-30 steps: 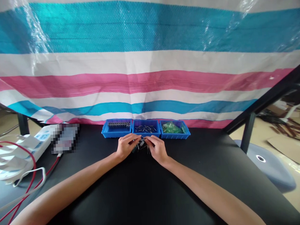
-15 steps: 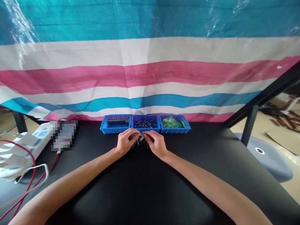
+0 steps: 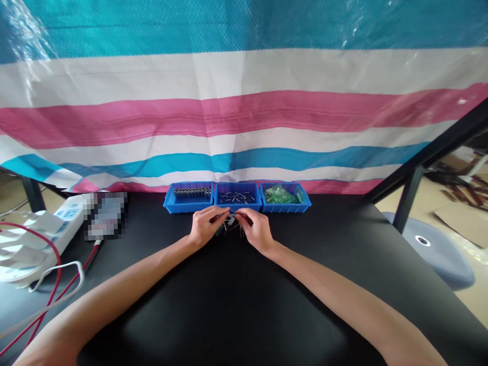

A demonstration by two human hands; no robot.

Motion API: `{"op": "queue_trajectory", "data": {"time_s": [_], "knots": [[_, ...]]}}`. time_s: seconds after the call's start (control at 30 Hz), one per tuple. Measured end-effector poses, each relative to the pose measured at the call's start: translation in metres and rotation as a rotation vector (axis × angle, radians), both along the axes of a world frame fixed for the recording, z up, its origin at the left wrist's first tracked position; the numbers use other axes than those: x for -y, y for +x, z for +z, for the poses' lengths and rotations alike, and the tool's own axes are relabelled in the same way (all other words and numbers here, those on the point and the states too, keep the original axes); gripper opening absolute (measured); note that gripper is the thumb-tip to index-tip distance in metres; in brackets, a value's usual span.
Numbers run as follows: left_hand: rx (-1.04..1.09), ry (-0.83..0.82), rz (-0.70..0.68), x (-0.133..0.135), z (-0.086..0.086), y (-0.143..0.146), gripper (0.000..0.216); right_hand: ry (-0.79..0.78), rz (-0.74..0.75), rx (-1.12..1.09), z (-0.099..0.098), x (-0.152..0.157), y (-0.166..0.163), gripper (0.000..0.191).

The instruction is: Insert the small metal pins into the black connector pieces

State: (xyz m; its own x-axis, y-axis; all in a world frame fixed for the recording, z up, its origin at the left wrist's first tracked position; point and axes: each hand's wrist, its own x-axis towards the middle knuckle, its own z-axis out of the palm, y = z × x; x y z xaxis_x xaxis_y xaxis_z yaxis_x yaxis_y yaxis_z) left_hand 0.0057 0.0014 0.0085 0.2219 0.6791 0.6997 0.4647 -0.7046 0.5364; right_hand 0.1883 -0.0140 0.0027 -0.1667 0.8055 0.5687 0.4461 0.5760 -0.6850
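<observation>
My left hand and my right hand meet fingertip to fingertip just in front of the middle blue bin. Both are closed in a pinch. Something small sits at their fingertips, too tiny to make out. Beneath them, partly hidden by the fingers, lies a loose cluster of thin metal pins and small pieces on the black table. Several thin metal pins lie scattered inside the middle bin.
The left blue bin holds a row of metal cylindrical parts. Green plastic pieces fill the right blue bin. At left are a power strip and red and white cables. A striped sheet hangs behind.
The view has tilted slightly, so the bins and sheet appear a little higher. Both hands stay together in a pinch, with only small finger movement.
</observation>
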Motion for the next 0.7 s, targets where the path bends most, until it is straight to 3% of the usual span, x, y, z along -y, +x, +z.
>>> {"op": "queue_trajectory", "data": {"time_s": [0.7], "knots": [[-0.099, 0.099, -0.035, -0.0001, -0.0005, 0.0009, 0.031, 0.074, 0.023, -0.02, -0.0009, -0.0002, -0.0003, 0.019]]}}
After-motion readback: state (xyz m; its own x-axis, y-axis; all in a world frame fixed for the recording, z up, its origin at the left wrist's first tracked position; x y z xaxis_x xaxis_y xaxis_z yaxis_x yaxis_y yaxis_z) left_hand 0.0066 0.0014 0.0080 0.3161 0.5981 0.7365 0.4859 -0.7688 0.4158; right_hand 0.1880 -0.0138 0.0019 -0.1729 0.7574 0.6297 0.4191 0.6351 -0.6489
